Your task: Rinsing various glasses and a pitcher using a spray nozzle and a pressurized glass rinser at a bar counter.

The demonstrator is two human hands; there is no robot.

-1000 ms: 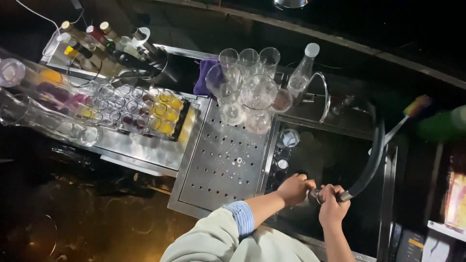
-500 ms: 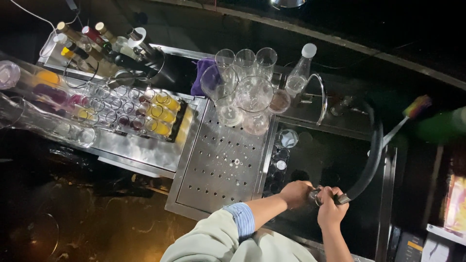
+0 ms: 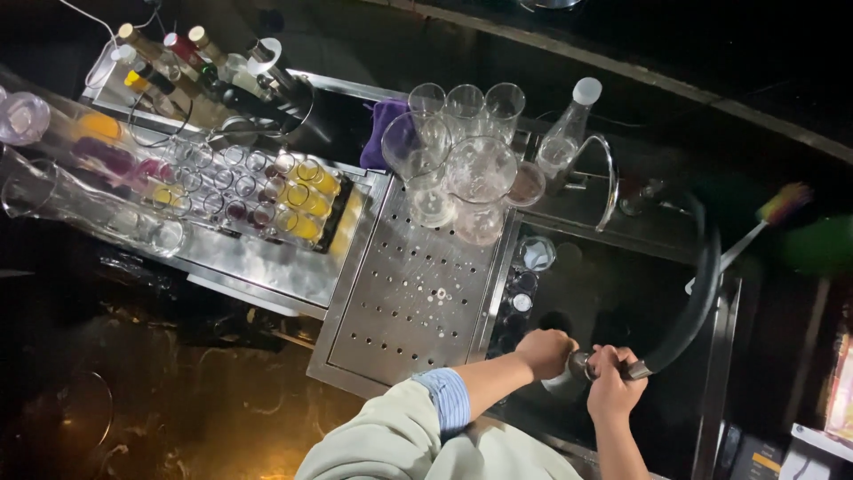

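Over the dark sink [image 3: 622, 293], my right hand [image 3: 615, 384] grips the metal nozzle end of a black hose [image 3: 698, 302] that curves up to the back right. My left hand [image 3: 544, 350] is closed just left of the nozzle, on something small that I cannot make out. Its sleeve is pale with a blue cuff. Both hands are low at the sink's near edge.
A perforated steel drain tray [image 3: 409, 302] lies left of the sink, with several upturned glasses [image 3: 462, 160] at its far end. Small jars and bottles [image 3: 222, 169] fill the left counter. A clear bottle [image 3: 569, 133] and a colourful brush [image 3: 764, 222] stand behind the sink.
Both hands stay at the hose nozzle over the sink. The view has shifted slightly; nothing else visibly moved.
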